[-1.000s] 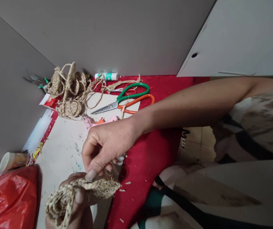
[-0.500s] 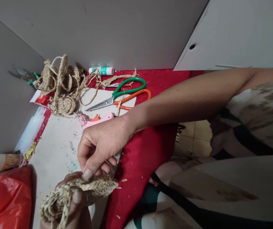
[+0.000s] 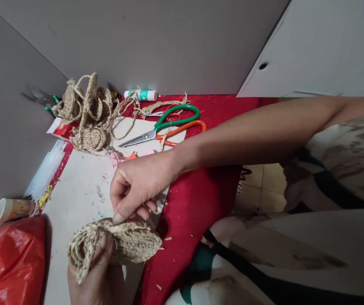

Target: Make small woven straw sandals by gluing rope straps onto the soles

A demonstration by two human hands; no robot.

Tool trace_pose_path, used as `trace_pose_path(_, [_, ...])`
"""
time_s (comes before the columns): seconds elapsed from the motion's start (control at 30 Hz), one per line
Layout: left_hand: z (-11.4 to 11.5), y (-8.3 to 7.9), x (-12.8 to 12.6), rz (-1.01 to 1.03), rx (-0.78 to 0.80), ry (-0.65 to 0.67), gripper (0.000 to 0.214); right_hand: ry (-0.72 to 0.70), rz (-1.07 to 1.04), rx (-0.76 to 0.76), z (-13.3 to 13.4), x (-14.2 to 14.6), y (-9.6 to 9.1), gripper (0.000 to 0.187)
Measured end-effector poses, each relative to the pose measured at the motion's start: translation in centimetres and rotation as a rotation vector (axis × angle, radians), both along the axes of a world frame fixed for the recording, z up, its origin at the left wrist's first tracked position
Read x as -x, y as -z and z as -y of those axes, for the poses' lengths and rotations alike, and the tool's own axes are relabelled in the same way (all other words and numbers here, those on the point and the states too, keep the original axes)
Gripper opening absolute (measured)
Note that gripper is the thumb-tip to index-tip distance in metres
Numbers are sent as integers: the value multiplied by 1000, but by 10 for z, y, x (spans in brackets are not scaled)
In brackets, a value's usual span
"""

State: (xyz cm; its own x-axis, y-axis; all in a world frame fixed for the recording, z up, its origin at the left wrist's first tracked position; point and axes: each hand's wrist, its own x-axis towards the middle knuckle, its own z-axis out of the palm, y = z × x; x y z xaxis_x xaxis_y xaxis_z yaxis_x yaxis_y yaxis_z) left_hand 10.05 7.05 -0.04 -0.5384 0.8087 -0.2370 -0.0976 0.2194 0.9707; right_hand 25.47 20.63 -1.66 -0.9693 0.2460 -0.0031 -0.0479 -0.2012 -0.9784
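Observation:
A woven straw piece (image 3: 127,241), oval and flat with a curled braided end, is held low in the view over a white board (image 3: 80,199). My left hand (image 3: 97,275) grips it from below, thumb pressed on the braid. My right hand (image 3: 137,186) reaches in from the right and pinches the piece's upper edge with thumb and fingers closed.
A pile of braided straw rope and small woven shapes (image 3: 88,116) lies at the back left. Green- and orange-handled scissors (image 3: 165,129), a glue stick (image 3: 140,95) and a pink glue gun (image 3: 121,156) lie behind my hand. A red bag (image 3: 10,258) and paper cup (image 3: 10,208) sit left.
My left hand has turned the woven piece so more of its flat face shows, and lifted it slightly. My right hand stays pinched on its upper edge.

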Motion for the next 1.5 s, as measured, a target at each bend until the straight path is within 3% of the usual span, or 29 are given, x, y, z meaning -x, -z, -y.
trace_pose_path(0.13, [-4,0,7,116,-21,-55,37,124,-1,13,-4,-3,-6,31])
trace_pose_path(0.27, [-9,0,15,188,-33,-74,33,244,-35,-225,1,-2,-8,31])
trace_pose_path(0.37, [-13,-2,17,240,-20,-96,32,195,-55,-403,5,1,-5,24])
trace_pose_path(0.43, [-14,-3,17,259,-18,-103,33,125,-55,-437,5,3,-2,18])
trace_pose_path(0.6, [-13,-5,20,246,-71,-62,35,69,-26,-361,2,11,4,14])
trace_pose_path(0.73, [-12,-8,29,136,-179,-70,30,79,16,-260,1,20,-2,11])
trace_pose_path(0.9, [-7,-6,54,-82,-180,-105,35,102,67,-358,2,39,-23,16])
trace_pose_path(1.0, [-1,-1,73,-194,-178,-146,35,16,95,-306,9,57,-29,20])
trace_pose_path(1.13, [7,3,97,-307,-99,-144,33,-104,314,-269,21,78,-24,28])
trace_pose_path(1.2, [7,2,108,-350,-45,-104,33,-88,379,-407,25,85,-24,29])
trace_pose_path(1.4, [-5,9,126,-275,58,31,52,-17,332,-1278,34,91,-35,21])
trace_pose_path(1.5, [-1,20,124,-206,81,43,72,-26,415,-1414,34,91,-35,23])
